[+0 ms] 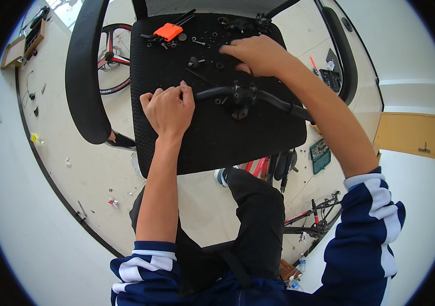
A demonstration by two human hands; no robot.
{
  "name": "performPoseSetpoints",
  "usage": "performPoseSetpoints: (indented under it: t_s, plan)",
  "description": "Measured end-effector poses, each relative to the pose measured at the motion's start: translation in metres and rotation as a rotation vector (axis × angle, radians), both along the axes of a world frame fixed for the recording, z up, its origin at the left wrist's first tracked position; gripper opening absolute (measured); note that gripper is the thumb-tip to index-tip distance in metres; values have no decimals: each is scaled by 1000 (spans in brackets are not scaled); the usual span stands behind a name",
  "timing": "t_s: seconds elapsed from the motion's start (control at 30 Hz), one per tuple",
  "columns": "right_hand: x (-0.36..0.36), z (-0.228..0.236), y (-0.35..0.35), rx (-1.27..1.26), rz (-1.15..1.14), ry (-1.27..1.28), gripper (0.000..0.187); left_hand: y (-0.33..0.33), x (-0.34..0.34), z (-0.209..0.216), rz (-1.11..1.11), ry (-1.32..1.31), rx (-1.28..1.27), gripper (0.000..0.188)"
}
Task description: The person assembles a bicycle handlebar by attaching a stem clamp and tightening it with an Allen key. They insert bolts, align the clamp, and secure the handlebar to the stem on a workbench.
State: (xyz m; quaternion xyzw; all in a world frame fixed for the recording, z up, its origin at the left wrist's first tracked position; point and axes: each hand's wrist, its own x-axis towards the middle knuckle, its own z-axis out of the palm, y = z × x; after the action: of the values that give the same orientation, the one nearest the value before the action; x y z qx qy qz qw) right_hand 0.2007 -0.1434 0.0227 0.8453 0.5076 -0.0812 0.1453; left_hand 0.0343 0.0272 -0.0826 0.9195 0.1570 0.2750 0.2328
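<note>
A black bicycle handlebar (275, 100) lies across the black chair seat (227, 145), a stem clamp (239, 104) with bolts at its middle. My left hand (168, 111) is closed around the bar's left end. Farther off, my right hand (256, 53) hovers over the small parts, index finger stretched out and thumb apart from it, nothing visible between them; its fingertips are a little blurred. Near it on the seat are a small black clamp with a bolt (195, 62), a loose bolt (198, 42) and a dark ring (220, 65). A thin black hex key (199, 76) lies just beyond the bar.
An orange folding hex key set (168, 32) sits at the seat's far left, black parts (240, 24) at its far right. Armrests (86, 76) flank the seat. On the floor are a red-and-black wheel (114, 58), a bicycle frame (315, 217) and a green case (320, 157).
</note>
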Motion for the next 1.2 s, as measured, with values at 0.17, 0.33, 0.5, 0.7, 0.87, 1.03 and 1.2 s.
performPoseSetpoints:
  t_s: [0.17, 0.33, 0.5, 0.7, 0.87, 1.03, 1.2]
  plan:
    - [-21, -26, 21, 558, -22, 63, 57, 0, -2, -1, 5, 2, 1, 44]
    - [-56, -20, 51, 562, -63, 363, 66, 3, -3, -6, -44, 138, 45, 42]
    - [-114, 8, 17, 340, 134, 277, 113, 8, -5, -4, -64, 98, 38, 42]
    - [-71, 37, -57, 106, -127, 48, 124, -1, -1, 2, -33, 101, -12, 46]
    - [-7, 43, -47, -352, -314, 433, 102, 4, -2, 2, -39, 59, -26, 46]
    - [19, 33, -32, -385, -249, 246, 82, 3, -2, 2, -36, 81, -35, 46]
    - [12, -6, 11, 157, -21, 56, 74, 2, -3, 3, -40, 98, -34, 45]
